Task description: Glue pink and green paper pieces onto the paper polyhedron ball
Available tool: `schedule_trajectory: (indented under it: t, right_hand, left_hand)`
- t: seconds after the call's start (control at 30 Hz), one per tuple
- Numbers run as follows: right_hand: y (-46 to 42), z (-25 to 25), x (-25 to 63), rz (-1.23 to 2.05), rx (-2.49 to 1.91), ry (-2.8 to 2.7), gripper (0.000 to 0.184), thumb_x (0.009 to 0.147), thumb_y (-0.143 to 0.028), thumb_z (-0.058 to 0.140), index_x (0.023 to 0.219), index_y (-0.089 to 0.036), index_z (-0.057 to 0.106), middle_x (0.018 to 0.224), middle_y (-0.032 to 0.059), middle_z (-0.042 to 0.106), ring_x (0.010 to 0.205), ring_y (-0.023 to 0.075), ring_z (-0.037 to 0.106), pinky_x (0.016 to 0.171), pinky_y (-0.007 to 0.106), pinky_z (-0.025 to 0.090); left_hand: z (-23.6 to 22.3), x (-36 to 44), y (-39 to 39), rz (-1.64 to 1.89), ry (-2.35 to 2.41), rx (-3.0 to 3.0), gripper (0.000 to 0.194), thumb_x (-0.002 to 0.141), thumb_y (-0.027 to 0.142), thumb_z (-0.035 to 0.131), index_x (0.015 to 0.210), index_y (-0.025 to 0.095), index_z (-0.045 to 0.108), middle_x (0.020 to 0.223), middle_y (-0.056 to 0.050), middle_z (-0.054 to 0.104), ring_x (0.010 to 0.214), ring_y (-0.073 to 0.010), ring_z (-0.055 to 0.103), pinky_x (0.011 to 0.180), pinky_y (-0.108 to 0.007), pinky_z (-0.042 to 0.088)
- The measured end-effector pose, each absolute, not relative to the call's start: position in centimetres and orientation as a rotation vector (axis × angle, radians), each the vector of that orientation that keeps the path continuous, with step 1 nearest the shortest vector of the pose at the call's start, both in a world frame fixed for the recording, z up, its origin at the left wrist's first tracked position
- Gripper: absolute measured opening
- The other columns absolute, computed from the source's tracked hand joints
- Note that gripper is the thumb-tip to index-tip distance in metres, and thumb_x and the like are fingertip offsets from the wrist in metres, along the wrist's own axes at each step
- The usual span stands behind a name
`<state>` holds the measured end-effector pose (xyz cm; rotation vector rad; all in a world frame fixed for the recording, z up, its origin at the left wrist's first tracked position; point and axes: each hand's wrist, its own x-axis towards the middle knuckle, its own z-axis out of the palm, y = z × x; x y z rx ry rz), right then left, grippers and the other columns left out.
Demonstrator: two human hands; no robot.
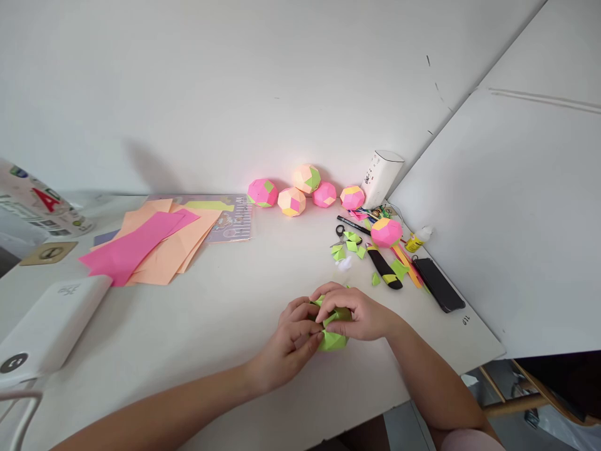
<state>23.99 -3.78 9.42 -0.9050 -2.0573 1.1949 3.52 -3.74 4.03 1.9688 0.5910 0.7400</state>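
Both my hands meet over a green folded paper piece on the white table, near the front edge. My left hand curls around its left side with fingers pinched on the paper. My right hand covers it from above and the right, fingers closed over it. Only the lower green part and a sliver at the top show.
Several pink, peach and green paper balls stand by the wall, one more near green scraps. Close by lie scissors, a black cutter, a glue bottle and a phone. Paper sheets and a white box lie left.
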Motion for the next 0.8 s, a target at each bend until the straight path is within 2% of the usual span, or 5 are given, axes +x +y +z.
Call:
schedule_trajectory:
  t: [0.2,0.43,0.63,0.8]
  right_hand:
    - [-3.8,9.4,23.9,1.161,-0.903,-2.078,0.02,0.079,-0.007,0.061,0.093,-0.02,0.067,0.087,0.007,0.065,0.122,0.0234,0.05,0.092,0.04,0.048]
    - [-3.9,9.4,23.5,1.129,-0.91,-2.039,0.02,0.079,-0.008,0.059,0.091,-0.021,0.066,0.086,0.0059,0.066,0.12,0.0235,0.052,0.092,0.04,0.048]
    - [-4.2,9.2,23.0,1.127,-0.959,-1.946,0.016,0.081,-0.012,0.061,0.093,-0.02,0.066,0.085,0.0052,0.065,0.118,0.0235,0.053,0.092,0.04,0.048]
    - [-4.3,9.2,22.9,1.157,-1.039,-1.802,0.011,0.088,-0.022,0.059,0.096,-0.021,0.065,0.102,0.0077,0.064,0.123,0.0223,0.052,0.099,0.04,0.045]
  left_hand:
    - [4.4,3.7,-3.8,0.744,0.604,1.972,0.024,0.094,0.023,0.042,0.079,0.022,0.06,0.105,-0.005,0.058,0.117,-0.0233,0.041,0.103,-0.041,0.035]
    - [4.4,3.7,-3.8,0.712,0.62,1.904,0.026,0.097,0.028,0.039,0.083,0.023,0.061,0.11,-0.005,0.057,0.121,-0.0234,0.038,0.105,-0.043,0.034]
    - [4.4,3.6,-4.0,0.714,0.634,1.87,0.02,0.093,0.034,0.048,0.08,0.023,0.057,0.112,-0.005,0.057,0.125,-0.0238,0.035,0.107,-0.042,0.032]
    - [4.7,3.5,-3.9,0.676,0.644,1.784,0.025,0.091,0.033,0.049,0.069,0.021,0.05,0.112,-0.005,0.056,0.122,-0.0246,0.037,0.106,-0.045,0.031]
